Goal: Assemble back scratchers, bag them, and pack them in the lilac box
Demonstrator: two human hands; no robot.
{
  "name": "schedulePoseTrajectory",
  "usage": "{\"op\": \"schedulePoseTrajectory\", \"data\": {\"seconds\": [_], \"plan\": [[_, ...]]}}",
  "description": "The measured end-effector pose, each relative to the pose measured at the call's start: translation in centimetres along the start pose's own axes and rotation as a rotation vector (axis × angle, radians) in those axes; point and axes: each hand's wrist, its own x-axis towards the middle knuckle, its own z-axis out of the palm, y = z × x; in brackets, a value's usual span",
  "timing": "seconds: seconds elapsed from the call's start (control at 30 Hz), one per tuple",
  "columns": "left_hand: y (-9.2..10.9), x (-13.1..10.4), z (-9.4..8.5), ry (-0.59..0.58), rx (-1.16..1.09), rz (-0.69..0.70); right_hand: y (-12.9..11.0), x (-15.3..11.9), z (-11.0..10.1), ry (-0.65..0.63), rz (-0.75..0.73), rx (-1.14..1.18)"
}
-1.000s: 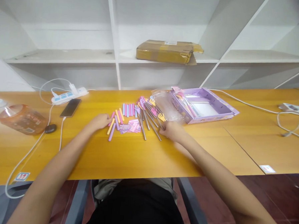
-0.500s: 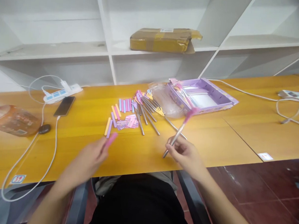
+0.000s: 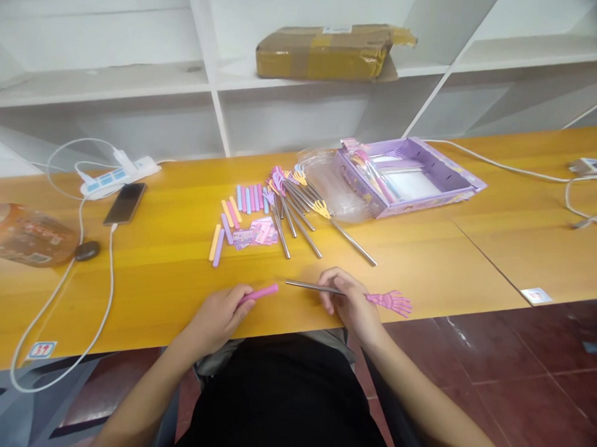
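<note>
My left hand (image 3: 223, 316) is closed around a pink handle tube (image 3: 265, 293), whose free end points right. In my right hand (image 3: 351, 305) is a back scratcher (image 3: 390, 302) with a pink hand-shaped head and a thin metal rod. The bare rod tip faces the tube's end, a small gap between them. Beyond my hands lies a heap of metal-rod back scratchers (image 3: 299, 213) with pink, purple, yellow and blue heads. Left of the heap are several coloured handle tubes (image 3: 250, 199) and a pile of pink printed cards (image 3: 260, 233).
A purple box (image 3: 430, 198) holding wrapped pieces stands at the back right beside clear plastic wrap (image 3: 325, 181). On the left are a phone (image 3: 125, 204), a power strip (image 3: 121, 176), cables and an orange container (image 3: 25, 234). A taped carton (image 3: 322, 53) sits on the shelf.
The back scratcher in my right hand has turned from upright to nearly level, its head now to the right. My left hand has brought the pink tube rightward, close to the rod tip.
</note>
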Motion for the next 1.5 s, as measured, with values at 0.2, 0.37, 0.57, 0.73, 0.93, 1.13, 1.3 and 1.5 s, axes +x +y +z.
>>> {"op": "schedulePoseTrajectory", "data": {"seconds": [0.2, 0.37, 0.57, 0.73, 0.93, 1.13, 1.3, 1.5], "plan": [[-0.4, 0.2, 0.4, 0.017, 0.05, 0.116, 0.2, -0.6, 0.4, -0.005, 0.033, 0.107], [-0.6, 0.2, 0.2, 0.084, 0.038, 0.216, 0.6, -0.8, 0.7, -0.048, 0.058, 0.102], [-0.5, -0.2, 0.6, 0.254, 0.096, 0.343, 0.4, -1.0, 0.8, -0.153, 0.07, 0.102], [-0.3, -0.5, 1.4, 0.361, 0.1, 0.306, 0.4, -1.5, 1.7, -0.168, 0.071, 0.095], [0.6, -0.9, 2.5, 0.351, 0.035, 0.195, 0.3, -1.9, 2.3, -0.123, 0.06, 0.132], [1.3, -1.0, 2.5, 0.329, -0.058, 0.111, 0.2, -2.5, 2.3, -0.12, -0.002, 0.109], [1.9, -1.2, 3.2, 0.303, -0.046, 0.114, 1.0, -2.8, 2.6, -0.149, -0.003, 0.101], [2.6, -1.0, 4.1, 0.242, -0.069, 0.139, 1.0, -2.6, 3.4, -0.26, 0.102, 0.005]]}}
